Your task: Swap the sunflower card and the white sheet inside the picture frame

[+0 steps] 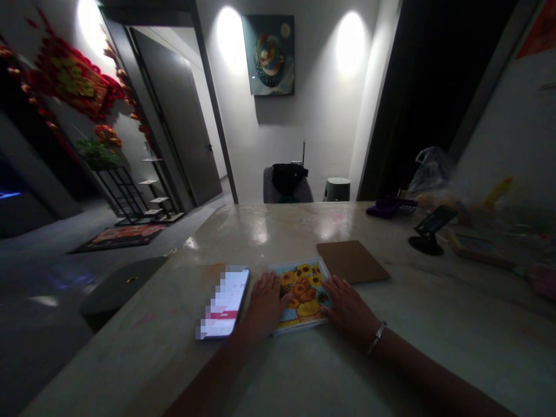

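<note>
A sunflower picture (304,289) with a pale, clear-looking border lies flat on the marble table. Along its left edge rests my left hand (268,301), fingers forward and thumb reaching over the picture. My right hand (347,304) lies on the right edge, its fingers spread, with a silver bracelet at the wrist. Both hands touch the picture's sides. Just behind it to the right is a flat brown board (354,260). A phone (228,304) with a lit screen, partly pixelated, lies left of my left hand.
The marble table (278,376) bears a black phone stand (428,240), a purple item (388,207), a wooden frame (478,248) and a clear plastic bag (432,171) on the right. A dark stool (121,286) stands left. Beyond the far edge is a chair (269,188).
</note>
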{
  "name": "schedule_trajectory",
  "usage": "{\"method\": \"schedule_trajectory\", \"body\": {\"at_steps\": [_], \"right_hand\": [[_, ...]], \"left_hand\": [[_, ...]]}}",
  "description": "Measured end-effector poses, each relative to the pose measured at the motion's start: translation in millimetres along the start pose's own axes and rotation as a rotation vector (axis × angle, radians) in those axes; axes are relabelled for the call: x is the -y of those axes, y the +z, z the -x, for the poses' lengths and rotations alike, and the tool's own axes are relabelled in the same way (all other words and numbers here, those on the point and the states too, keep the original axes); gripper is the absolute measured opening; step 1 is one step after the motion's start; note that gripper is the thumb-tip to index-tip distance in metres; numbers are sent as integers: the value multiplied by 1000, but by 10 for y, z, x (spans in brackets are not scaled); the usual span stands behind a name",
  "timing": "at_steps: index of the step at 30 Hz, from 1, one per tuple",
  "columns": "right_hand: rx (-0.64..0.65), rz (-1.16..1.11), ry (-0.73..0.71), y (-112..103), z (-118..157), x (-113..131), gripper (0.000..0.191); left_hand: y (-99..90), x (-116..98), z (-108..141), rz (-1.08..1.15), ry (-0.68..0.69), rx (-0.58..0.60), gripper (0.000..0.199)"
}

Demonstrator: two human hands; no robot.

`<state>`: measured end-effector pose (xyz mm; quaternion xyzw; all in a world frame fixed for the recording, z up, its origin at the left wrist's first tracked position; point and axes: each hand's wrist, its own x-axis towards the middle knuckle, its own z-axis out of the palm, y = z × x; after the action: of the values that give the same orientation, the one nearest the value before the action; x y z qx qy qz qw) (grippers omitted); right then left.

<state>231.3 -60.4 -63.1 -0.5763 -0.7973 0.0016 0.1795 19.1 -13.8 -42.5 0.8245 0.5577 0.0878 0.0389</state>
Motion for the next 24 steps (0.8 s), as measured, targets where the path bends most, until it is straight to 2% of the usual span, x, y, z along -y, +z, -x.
{"method": "schedule_trajectory", "body": {"at_steps": [10,16,24], "right_hand": [[38,11,-3,4,14,32,51],[68,32,-4,-88,26,98,54],[25,23,-38,-37,45,72,53]], "left_hand": [[4,-37,23,43,-10,-10,55],[-35,-106,57,28,-21,12,55],[-18,-149,48,35,-27,16,55]]}}
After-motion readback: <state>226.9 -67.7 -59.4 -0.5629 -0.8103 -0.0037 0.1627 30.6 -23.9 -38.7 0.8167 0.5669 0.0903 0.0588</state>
